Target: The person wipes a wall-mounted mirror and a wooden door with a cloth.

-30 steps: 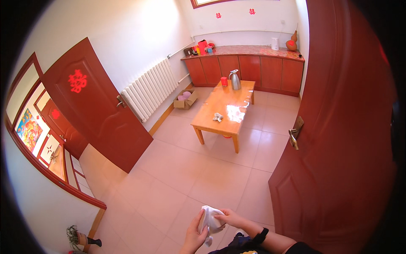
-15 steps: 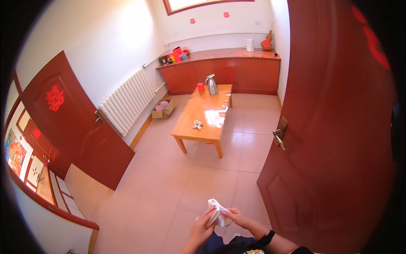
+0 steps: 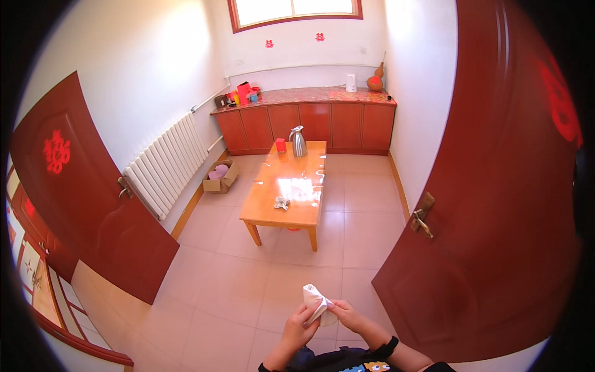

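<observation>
Low in the view, close to my body, a white folded tissue or cloth point(image 3: 317, 305) is gripped between my two hands; its exact material is hard to make out. My left hand point(image 3: 301, 322) pinches its left side, fingers curled over the folds. On the other side my right hand point(image 3: 346, 314) closes on its edge with thumb and fingers. One folded end sticks up above the fingers. Farther ahead, a wooden table point(image 3: 266, 214) bears a crumpled whitish wad point(image 3: 282, 203), a silver jug point(image 3: 299, 141) and a small red box point(image 3: 281, 146).
Red-brown doors stand at the right point(image 3: 483, 248) and left point(image 3: 93, 186). A white radiator point(image 3: 166, 162) runs along the left wall, near a cardboard box point(image 3: 220, 178). Across the back is a long red cabinet point(image 3: 310, 124) with a white kettle-like appliance point(image 3: 351, 83) and a gourd point(image 3: 375, 80).
My view has shifted: the table and cabinet sit lower and slightly left, and more of the window shows. Both hands still hold the white tissue or cloth, its folds slightly changed.
</observation>
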The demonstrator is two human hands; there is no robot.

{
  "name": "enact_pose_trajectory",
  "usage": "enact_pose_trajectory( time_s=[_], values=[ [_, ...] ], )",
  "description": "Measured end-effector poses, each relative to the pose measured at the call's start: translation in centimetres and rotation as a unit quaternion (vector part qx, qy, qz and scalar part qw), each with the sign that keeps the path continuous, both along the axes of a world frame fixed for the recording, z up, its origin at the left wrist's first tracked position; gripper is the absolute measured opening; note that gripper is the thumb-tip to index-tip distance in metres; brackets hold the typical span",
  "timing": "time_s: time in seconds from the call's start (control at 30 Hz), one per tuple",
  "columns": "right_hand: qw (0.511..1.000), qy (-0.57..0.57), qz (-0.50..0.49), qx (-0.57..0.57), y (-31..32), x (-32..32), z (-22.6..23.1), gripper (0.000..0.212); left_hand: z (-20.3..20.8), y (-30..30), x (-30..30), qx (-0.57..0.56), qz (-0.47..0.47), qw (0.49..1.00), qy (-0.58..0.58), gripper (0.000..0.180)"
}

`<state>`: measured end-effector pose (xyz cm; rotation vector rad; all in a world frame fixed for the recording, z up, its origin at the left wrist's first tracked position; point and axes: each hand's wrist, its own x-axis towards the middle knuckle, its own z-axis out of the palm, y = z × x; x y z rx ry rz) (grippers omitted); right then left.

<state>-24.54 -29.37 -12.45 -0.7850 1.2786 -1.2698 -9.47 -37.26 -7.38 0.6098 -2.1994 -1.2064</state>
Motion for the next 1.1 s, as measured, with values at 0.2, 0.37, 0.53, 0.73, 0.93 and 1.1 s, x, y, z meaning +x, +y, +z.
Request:
enact_pose_trajectory(
  time_s=[0.2,0.37,0.53,0.73,0.93,1.1],
  values=[
    [0.998,0.01,-0.031,-0.056,-6.6,4.4,1.2,0.033,-0.6,-6.0,3.9,-0.011,0.031,0.999,0.027,0.047],
    [0.998,-0.007,-0.018,-0.053,-10.2,6.4,1.6,0.033,-0.2,-9.2,6.6,-0.023,0.046,0.998,0.033,0.048],
    [0.99,0.087,-0.018,-0.106,-12.7,7.9,0.6,0.034,-0.1,-11.2,8.3,-0.045,0.08,0.995,0.038,0.047],
    [0.996,0.02,0.014,-0.088,-14.8,9.6,0.6,0.036,-0.8,-12.6,9.0,-0.054,0.071,0.993,0.071,0.046],
    [0.997,-0.015,0.014,-0.068,-16.0,10.0,-0.2,0.036,-1.4,-13.7,9.4,-0.069,0.082,0.992,0.069,0.046],
    [0.998,-0.057,0.006,-0.039,-17.1,9.5,-1.3,0.036,-1.8,-14.7,9.7,-0.021,0.054,0.997,0.05,0.049]
  ],
)
